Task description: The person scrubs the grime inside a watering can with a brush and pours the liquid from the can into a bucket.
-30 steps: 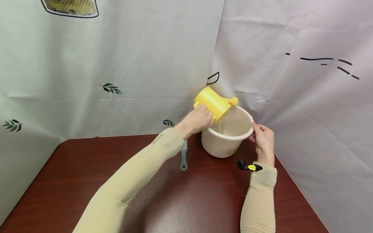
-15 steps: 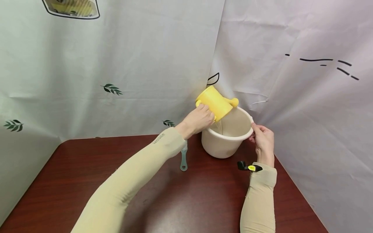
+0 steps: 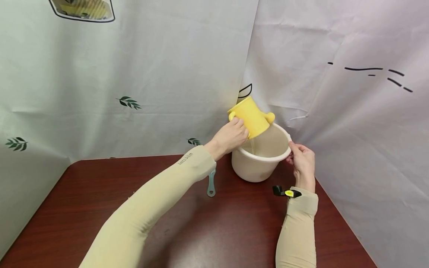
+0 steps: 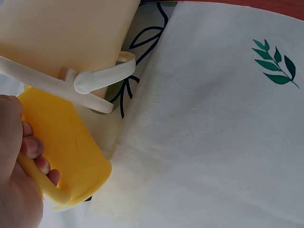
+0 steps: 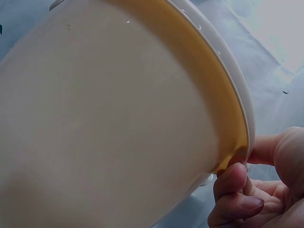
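My left hand [image 3: 231, 136] grips the handle of a yellow watering can [image 3: 252, 117], tilted over the left side of a cream bucket [image 3: 251, 169]. A thin stream of water [image 3: 253, 147] falls from the can into the bucket. Curled fingers [image 4: 32, 147] wrap the handle in the left wrist view, close to the bucket's pale bail [image 4: 107, 78]. On the opposite side, my right hand [image 3: 303, 160] pinches the bucket's rim. The right wrist view shows the thumb over the rim and the fingers against the bucket's outer wall [image 5: 118, 118].
A brush-like tool with a blue-green handle [image 3: 211, 187] lies on the dark red table [image 3: 231, 230], its upper end hidden by my left sleeve. White cloth walls [image 3: 174, 67] rise right behind and to the right of the bucket.
The watering can has shifted slightly right and tipped differently, moving with my left hand. Its water stream has thinned. My right hand and the bucket have stayed put.
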Motion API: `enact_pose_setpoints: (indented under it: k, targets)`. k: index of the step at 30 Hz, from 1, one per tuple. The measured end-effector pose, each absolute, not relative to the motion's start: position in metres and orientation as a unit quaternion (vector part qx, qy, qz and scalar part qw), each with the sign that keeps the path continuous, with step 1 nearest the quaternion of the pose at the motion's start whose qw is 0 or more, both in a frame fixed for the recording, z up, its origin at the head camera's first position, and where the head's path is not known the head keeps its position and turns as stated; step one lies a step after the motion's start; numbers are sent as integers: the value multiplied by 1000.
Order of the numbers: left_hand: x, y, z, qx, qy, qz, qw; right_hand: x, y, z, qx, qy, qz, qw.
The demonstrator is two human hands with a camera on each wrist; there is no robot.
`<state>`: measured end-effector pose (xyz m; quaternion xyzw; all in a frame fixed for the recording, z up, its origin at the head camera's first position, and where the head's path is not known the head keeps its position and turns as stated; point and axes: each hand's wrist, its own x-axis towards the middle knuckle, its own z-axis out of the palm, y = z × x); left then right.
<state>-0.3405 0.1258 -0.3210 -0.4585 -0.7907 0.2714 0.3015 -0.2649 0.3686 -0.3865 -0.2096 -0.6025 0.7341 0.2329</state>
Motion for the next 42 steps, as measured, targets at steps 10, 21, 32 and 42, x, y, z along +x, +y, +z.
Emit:
enact_pose_setpoints:
  k: [10, 21, 32, 42]
  targets:
    - [-338, 126, -317, -447, -768, 315, 333, -266, 368, -386, -211, -600, 736, 230]
    - [-335, 128, -320, -427, -740, 358, 377, -265, 367, -387, -210, -601, 736, 230]
    - [-336, 127, -323, -435, -714, 382, 394, -266, 368, -387, -207, -598, 738, 234]
    - [-336, 127, -328, -420, -685, 400, 441, -266, 368, -387, -208, -600, 737, 232]
